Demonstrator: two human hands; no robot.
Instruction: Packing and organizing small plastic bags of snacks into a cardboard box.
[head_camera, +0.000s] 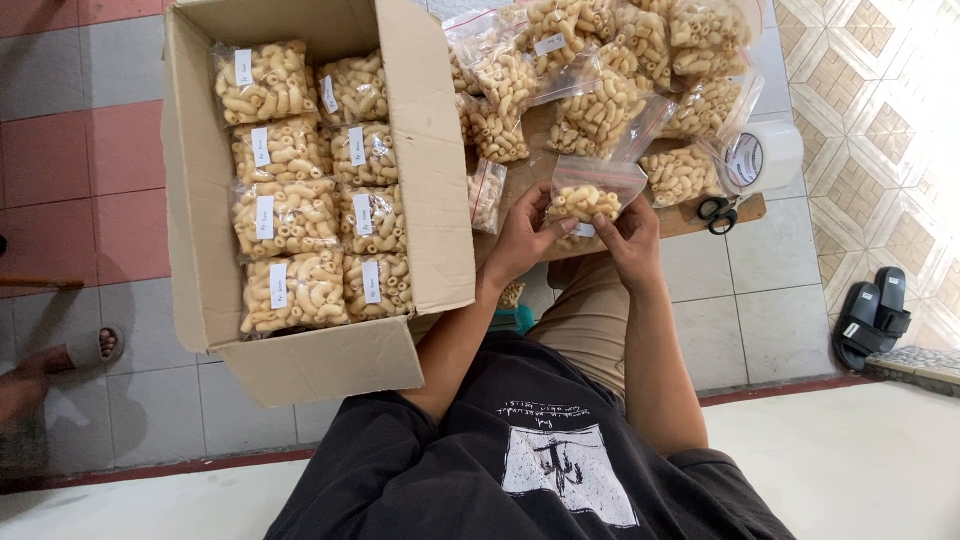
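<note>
- The left hand (522, 238) and the right hand (630, 232) are both closed on one small clear plastic bag of pale curled macaroni-like snacks (585, 203), fingers curled around its near edge.
- The bag sits between the two hands, its body reaching away from them toward the far side, over the near edge of the low brown wooden tabletop (690, 218).
- Farther off on that tabletop lies a loose pile of the same filled clear bags (600, 70).
- To the left stands an open brown cardboard box (430, 150), packed with two rows of filled bags bearing small white labels (305, 185).
- On the right end of the tabletop rests a roll of clear tape (765, 155), with black-handled scissors (717, 212) just beside it on the near side.
- A pair of black sandals (875, 315) lies on the tiled floor, well apart to the right.
</note>
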